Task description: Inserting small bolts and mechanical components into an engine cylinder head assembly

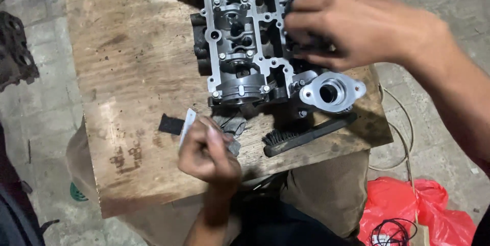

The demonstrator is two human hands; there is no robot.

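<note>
An aluminium engine cylinder head [240,36] lies on a worn wooden board [132,72] across my lap. My right hand [357,26] rests on the head's right side, fingers curled onto its dark recesses. My left hand [206,151] is at the board's near edge, closed on a small light-coloured flat piece [188,123] with a dark grey scrap [229,128] beside the fingers. A black brush [306,134] lies just in front of the head's round flange [331,91].
A small black pad [171,123] lies on the board left of my left hand. A red plastic bag [413,210] with black rings sits on the floor at lower right. A dark metal engine part [15,52] sits at far left. A thin cable [403,138] runs along the floor.
</note>
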